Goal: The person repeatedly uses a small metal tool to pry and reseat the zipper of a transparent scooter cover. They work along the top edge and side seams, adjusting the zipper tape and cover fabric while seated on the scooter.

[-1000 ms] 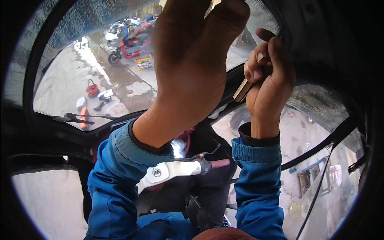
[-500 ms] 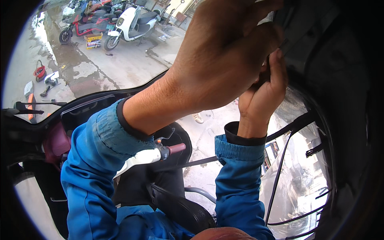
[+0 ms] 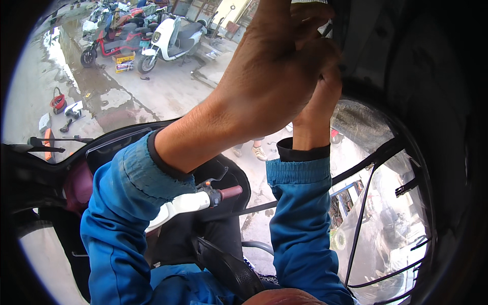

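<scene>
Both my arms, in blue sleeves, reach up to the dark panel [image 3: 391, 61] of a scooter canopy overhead. My left hand [image 3: 274, 76] fills the upper middle of the view. Its fingers curl against the panel's edge, and what they grip is hidden. My right hand [image 3: 320, 101] is just behind it, pressed to the same spot. Only the right wrist and the heel of the palm show, so anything it holds is covered by the left hand.
Below my arms is a scooter handlebar [image 3: 203, 201] with a white housing and a reddish grip. A clear windshield [image 3: 386, 229] with black straps curves at the right. Parked scooters [image 3: 168, 35] stand on wet concrete behind. Another person's feet [image 3: 256, 150] are nearby.
My head has turned, shifting the view. A small brass-coloured piece seen in my right hand a second ago is now hidden behind the left hand. Both hands stay at the panel.
</scene>
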A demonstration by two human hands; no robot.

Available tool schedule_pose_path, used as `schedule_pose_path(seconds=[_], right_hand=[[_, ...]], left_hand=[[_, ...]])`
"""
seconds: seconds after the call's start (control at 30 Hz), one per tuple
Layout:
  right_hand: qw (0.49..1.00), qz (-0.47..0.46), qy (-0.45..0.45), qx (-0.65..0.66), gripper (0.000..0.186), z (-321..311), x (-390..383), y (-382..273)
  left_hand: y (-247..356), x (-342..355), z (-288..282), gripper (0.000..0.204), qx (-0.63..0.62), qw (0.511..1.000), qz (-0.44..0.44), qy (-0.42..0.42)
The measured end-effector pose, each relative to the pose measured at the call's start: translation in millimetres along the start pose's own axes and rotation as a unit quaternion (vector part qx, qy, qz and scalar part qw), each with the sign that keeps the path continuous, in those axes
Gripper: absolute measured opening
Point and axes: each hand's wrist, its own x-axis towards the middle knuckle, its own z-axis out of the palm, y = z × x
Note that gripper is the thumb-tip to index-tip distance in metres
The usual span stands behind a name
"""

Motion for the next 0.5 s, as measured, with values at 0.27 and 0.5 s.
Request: schedule_pose_path(seconds=[0.27, 0.5], right_hand=[[0.997, -0.031, -0.032, 0.061, 0.029, -1.3, 13.8, 15.2], [0.992, -0.099, -0.005, 0.081, 0.033, 9.6, 16.1, 27.1]], left_hand=[[-5.6, -1.2, -0.3, 0.065, 0.003, 1.0, -0.007, -0.007], [-10.7, -0.8, 1.5, 0.069, 0.013, 1.0, -0.019, -0.015]])
